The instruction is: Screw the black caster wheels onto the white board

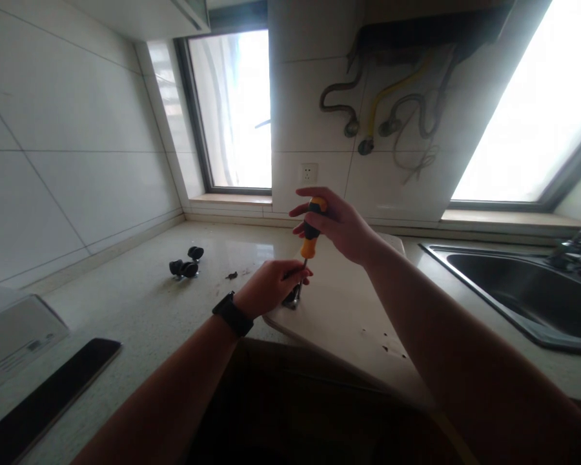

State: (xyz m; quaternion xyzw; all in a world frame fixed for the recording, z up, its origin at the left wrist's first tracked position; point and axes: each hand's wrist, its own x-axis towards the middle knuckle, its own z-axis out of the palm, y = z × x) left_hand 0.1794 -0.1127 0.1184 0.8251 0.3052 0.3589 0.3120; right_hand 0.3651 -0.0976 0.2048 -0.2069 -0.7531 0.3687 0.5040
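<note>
My right hand (341,223) is wrapped loosely round the yellow and black handle of a screwdriver (310,247), some fingers lifted off it. The screwdriver stands nearly upright, its shaft running down to a small black caster (292,298) with a metal plate. That caster sits at the near left corner of a pale board (339,310) lying on the counter. Around the lower shaft, just above the caster, the fingers of my left hand (275,284) are closed. The screwdriver's tip and the screw are too small to make out. Several holes show in the board's near right part.
Loose black casters (184,267) lie on the counter (140,297) to the left, near a small pile of dark screws (231,276). A dark flat object (58,394) and a white box (22,336) are at the near left. A sink (523,290) is on the right.
</note>
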